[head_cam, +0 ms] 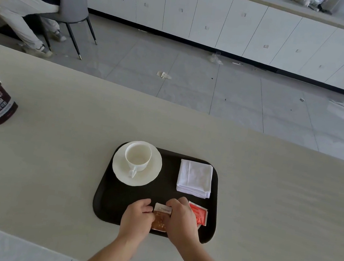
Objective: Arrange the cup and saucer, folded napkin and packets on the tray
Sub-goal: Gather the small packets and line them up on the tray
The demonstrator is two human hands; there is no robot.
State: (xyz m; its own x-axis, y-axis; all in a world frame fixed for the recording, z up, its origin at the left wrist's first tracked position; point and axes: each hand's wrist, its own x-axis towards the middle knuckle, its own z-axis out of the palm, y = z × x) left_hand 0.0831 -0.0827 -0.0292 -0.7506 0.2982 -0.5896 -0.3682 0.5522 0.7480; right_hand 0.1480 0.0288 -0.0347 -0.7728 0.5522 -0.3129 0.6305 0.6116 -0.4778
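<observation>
A: What does the scene hold, from the biggest thing down?

B: A pale bench carries a dark tray, set square to the person. At the tray's far left the saucer bears the cup, upright, with its handle pointing back toward the person. At the far right lies the folded napkin, its edges roughly in line with the tray's sides. Nearer, on the right, a red packet lies flat, turned a little off square.

A: And the step in hand?

B: It looks like the settling of the brown packet at the tray's near edge, just left of the red one. The left hand has its fingers curled onto the packet's left edge. The right hand pinches the right edge and partly covers the red packet.

A: Which way does that packet run?

B: Its long axis goes near to far, with the white end pointing away from the person.

A: How is it done well?

B: Probably by pressing it flat, keeping that axis parallel to the tray's side and leaving it beside the red packet rather than over it. Letting go of both edges together should stop it skewing.
</observation>
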